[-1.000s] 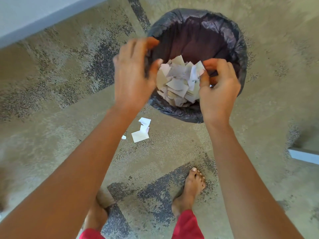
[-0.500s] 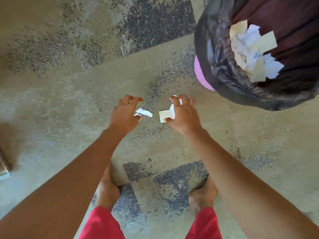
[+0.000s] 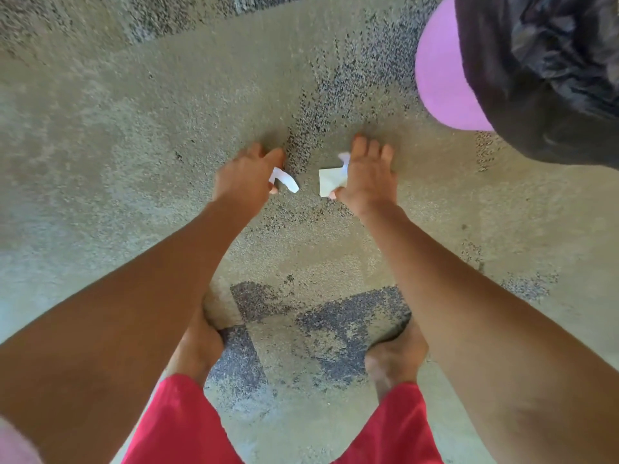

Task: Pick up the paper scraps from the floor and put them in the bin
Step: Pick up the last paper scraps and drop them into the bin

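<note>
Speckled grey-beige carpet [image 3: 134,135] fills my view, with no writing readable anywhere. My left hand [image 3: 246,177] pinches a folded white scrap [image 3: 284,179] low over the floor. Just right of it, my right hand [image 3: 366,177] grips a pale rectangular scrap [image 3: 330,182], with another white bit [image 3: 344,159] at its fingers. Pink bin [image 3: 442,78] with black liner [image 3: 542,72] sits at upper right.
</note>
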`<action>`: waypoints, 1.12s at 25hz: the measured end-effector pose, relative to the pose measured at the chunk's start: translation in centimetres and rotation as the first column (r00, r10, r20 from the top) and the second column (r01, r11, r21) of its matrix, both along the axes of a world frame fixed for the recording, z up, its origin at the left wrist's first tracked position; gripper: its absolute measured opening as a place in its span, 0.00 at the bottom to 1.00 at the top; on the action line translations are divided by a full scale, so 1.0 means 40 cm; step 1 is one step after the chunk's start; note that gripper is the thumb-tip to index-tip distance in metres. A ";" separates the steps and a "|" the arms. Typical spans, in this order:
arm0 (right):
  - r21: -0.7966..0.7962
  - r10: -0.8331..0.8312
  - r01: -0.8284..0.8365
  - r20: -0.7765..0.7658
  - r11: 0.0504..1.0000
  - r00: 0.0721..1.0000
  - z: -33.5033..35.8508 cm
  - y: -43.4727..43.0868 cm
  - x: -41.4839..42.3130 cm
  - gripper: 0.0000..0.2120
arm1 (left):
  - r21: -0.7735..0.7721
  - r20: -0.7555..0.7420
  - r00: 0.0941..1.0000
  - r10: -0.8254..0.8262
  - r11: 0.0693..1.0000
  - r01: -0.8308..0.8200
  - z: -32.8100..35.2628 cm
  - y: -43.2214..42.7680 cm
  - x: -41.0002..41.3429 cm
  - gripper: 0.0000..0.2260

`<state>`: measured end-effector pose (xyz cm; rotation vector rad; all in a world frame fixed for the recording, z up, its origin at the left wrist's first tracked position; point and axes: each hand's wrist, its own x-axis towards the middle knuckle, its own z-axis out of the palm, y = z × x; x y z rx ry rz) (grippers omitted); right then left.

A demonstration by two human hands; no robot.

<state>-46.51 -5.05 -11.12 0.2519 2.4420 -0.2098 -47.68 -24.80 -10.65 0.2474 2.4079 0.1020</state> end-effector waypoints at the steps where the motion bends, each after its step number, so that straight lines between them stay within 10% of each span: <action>1: -0.020 0.016 -0.016 0.027 1.000 1.000 0.000 -0.003 -0.005 0.42 | 0.005 0.008 1.000 -0.011 1.000 0.011 -0.001 -0.004 -0.005 0.21; 11: -0.061 0.115 -0.119 -0.066 0.991 0.991 -0.004 -0.026 0.025 0.28 | 0.061 0.030 0.998 0.051 0.997 -0.052 -0.018 -0.018 -0.040 0.09; 16: -0.333 -0.194 0.193 0.033 0.923 0.981 -0.007 -0.004 0.058 0.21 | 0.184 0.003 0.957 0.289 0.941 -0.285 -0.001 -0.048 0.000 0.09; 22: -0.471 -0.779 0.801 0.312 0.371 0.544 0.055 0.078 0.145 0.16 | 0.284 0.047 0.854 0.518 0.813 -0.508 0.062 -0.035 0.046 0.07; 28: -0.445 -0.798 0.872 0.592 -0.205 0.115 0.264 0.122 0.131 0.14 | 0.406 0.311 0.704 0.638 0.581 -0.706 0.222 0.097 0.035 0.07</action>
